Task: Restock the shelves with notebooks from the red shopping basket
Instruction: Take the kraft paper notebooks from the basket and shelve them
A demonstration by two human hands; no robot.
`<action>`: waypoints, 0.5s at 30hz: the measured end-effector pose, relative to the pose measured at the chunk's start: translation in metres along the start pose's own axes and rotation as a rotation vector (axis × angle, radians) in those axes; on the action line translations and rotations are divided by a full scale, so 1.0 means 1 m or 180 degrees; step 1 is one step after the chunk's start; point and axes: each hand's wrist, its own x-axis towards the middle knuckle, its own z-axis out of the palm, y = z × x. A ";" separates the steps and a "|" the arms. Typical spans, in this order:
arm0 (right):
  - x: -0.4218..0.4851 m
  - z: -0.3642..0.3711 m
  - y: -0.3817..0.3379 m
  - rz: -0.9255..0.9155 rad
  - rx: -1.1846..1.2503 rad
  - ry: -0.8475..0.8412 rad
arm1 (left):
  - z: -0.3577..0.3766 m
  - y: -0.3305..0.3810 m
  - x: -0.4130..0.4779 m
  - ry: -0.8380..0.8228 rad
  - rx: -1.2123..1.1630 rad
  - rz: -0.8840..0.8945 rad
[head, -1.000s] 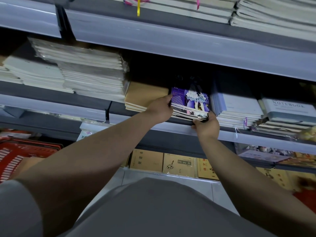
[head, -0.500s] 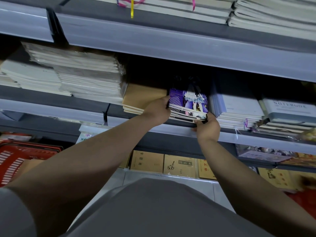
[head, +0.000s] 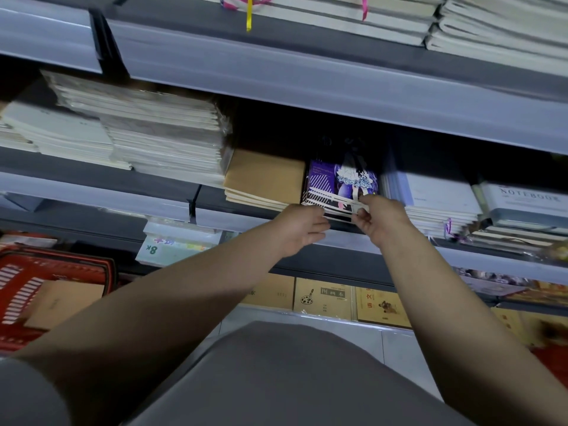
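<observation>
Grey shirt (head: pixel 276 379) filling the bottom, both bare forearms reaching up and away to the middle shelf (head: pixel 101 176). Off to the low left, red basket (head: pixel 18 290) with a brown notebook (head: pixel 61 302) lying inside, slightly blurred. Further down front, tan notebooks (head: pixel 322 298) standing in a row on the bottom shelf, printed covers facing out, wrapped in plastic. A white "8k" pack (head: pixel 172 245) poked out just under the middle shelf edge.

Left hand (head: pixel 299 230) was mostly open, fingers only loosely bent, tips up against the front edge of the purple stack (head: pixel 341 187), not really wrapped round anything. Right hand (head: pixel 381 216) sat just beside it, thumb and fingertips pinching the near right corner of the same stack. Couldn't tell how many books were in that pinch, kinda blurry there.

Purple stack itself lay flat on the middle shelf, wedged between the kraft pile (head: pixel 264 179) on its left and the pale blue pile (head: pixel 436 195) on its right, touching or nearly touching both. Striped edges visible along the front, cartoon figure on the top cover.

Further right, a grey book marked "NOTEBOOK" (head: pixel 528 201) on top of another pile. Further left, tall white piles (head: pixel 147 133) in plastic. Way up top, upper shelf (head: pixel 307 75) loaded with more white stacks, yellow ribbon (head: pixel 249 13) and pink ribbon (head: pixel 364 7) dangling over the edge.
</observation>
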 end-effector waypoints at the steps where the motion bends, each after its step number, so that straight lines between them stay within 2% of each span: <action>1: -0.001 0.001 -0.002 0.0002 -0.0022 0.0006 | 0.000 0.003 0.000 -0.0048 -0.0081 -0.0037; 7: -0.003 -0.001 0.003 -0.0093 -0.0273 0.0236 | -0.005 0.023 0.003 -0.0242 -0.0422 -0.0351; 15: -0.004 -0.010 0.008 -0.0455 -0.0623 0.0455 | -0.010 0.024 0.002 -0.0402 -0.0536 -0.0397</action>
